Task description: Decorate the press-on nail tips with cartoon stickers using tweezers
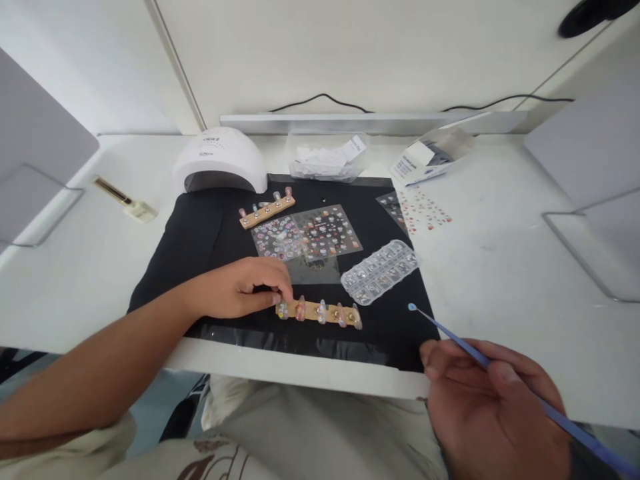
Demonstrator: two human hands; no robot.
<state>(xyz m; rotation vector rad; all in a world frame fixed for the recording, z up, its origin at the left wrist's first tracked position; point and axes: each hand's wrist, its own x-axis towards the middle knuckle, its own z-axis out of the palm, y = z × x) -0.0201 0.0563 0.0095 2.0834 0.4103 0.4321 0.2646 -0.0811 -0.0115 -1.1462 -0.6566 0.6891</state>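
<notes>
Desk: a white desk (500, 267) carries everything, with both hands at its near edge.
Mat: a black mat (200, 233) lies on the desk under the left hand and spreads away from it toward the back wall.
Lamp: a white domed nail lamp (220, 163) stands at the mat's far left corner, well beyond the left hand.
Left hand: the left hand (240, 290) rests on the mat, fingers curled, its fingertips (285, 300) pressed onto the left end of the near nail strip, pinning it rather than lifting it.
Right hand: the right hand (493, 407) hovers at the desk's near edge, thumb and fingers closed round the blue pick-up pen.
Pen: the blue pick-up pen (500, 377) slants up and left out of the right hand's grip; its round tip hangs over the mat's right edge, apart from the near strip.
Sticker sheets: two clear sticker sheets (305, 235) lie on the mat just beyond the left hand's fingertips.
Gem box: a clear gem box (380, 271) lies tilted between the pen tip and the sticker sheets, just beyond the strip's right end.
Near strip: the near nail strip (320, 311), a wooden bar bearing five decorated nail tips, lies flat near the mat's front edge, running rightward from the left hand's fingertips toward the pen tip.
Far strip: a far nail strip (267, 209) with nail tips lies beyond the sticker sheets, near the lamp.
</notes>
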